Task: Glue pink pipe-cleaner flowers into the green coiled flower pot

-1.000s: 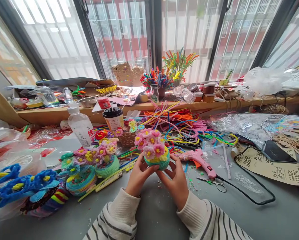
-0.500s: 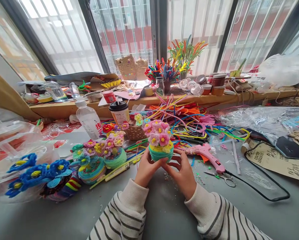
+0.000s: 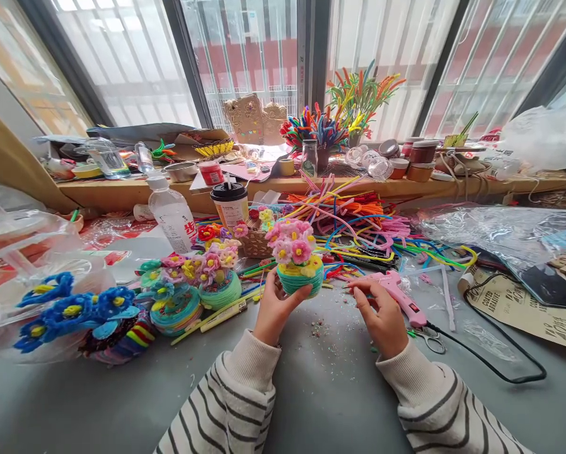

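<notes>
A small pot [image 3: 302, 282] wrapped in teal and yellow, topped with pink and yellow fuzzy flowers [image 3: 292, 243], is held upright above the grey table. My left hand [image 3: 279, 307] grips it from the left and below, thumb across its front. Apart from the pot, my right hand [image 3: 379, 312] hovers to the right with fingers bent and apart, nothing visible in them. It is nearest to the pink glue gun [image 3: 401, 297], partly covering its front end. Small scissors [image 3: 430, 341] lie beside the gun.
Similar flower pots [image 3: 175, 310] and blue flowers [image 3: 75, 315] stand at left, near a water bottle [image 3: 172, 211] and a lidded cup [image 3: 230, 205]. Colourful pipe cleaners [image 3: 358, 217] are heaped behind. The gun's black cord [image 3: 491, 373] loops at right, beside sandpaper sheets [image 3: 529, 309].
My right hand has let go of the pot and moved right, towards the glue gun. The pot has moved slightly up and left in my left hand. The view has shifted a little.
</notes>
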`<state>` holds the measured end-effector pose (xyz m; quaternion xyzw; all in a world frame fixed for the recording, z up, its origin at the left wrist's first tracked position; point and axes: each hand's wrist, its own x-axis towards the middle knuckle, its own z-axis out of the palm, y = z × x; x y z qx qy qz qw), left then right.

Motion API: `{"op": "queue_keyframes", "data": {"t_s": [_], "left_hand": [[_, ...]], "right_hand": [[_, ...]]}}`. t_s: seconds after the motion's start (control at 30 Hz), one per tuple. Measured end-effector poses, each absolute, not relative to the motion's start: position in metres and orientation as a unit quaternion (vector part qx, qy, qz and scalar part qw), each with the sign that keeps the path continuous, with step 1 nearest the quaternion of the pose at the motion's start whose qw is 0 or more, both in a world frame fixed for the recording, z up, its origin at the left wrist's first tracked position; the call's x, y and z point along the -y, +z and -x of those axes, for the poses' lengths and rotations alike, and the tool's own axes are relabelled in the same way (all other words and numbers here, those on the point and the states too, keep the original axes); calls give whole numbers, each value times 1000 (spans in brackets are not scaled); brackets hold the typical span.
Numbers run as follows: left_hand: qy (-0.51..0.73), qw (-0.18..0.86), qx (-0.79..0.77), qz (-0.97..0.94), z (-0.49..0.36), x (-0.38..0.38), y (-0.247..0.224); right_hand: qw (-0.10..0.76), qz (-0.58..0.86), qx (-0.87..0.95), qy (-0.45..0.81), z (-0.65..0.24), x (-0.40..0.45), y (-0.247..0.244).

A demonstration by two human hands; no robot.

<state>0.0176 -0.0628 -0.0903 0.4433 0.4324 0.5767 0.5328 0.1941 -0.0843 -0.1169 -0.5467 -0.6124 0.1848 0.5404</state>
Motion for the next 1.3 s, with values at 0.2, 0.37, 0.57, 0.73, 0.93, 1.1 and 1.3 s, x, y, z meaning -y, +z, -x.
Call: {"op": "queue_keyframes", "data": {"t_s": [0.2,0.37,0.57,0.73,0.93,1.1,1.3], "left_hand": [[592,543,-424,-419,-14,59,-93],[590,524,-446,-422,-11,57,-96],[582,515,-455,-434,-12,59,-95],[577,516,-461,-434,-13,57,-97],[575,520,-456,-437,-13,57,-97],[557,571,-401,-451,-13,60,-93],[512,615,-361,-478,-14,65,-90]], "right_hand": [[526,551,627,165,-205,84,-117],[426,452,773,133,-195,88,-124],[357,398,845,7,-187,88,-133],[337,385,857,-58,-180,84,-133],[337,372,860,-90,-175,84,-132],[391,387,833,-58,-181,84,-126],[513,463,722,9,-200,86,-101]]}}
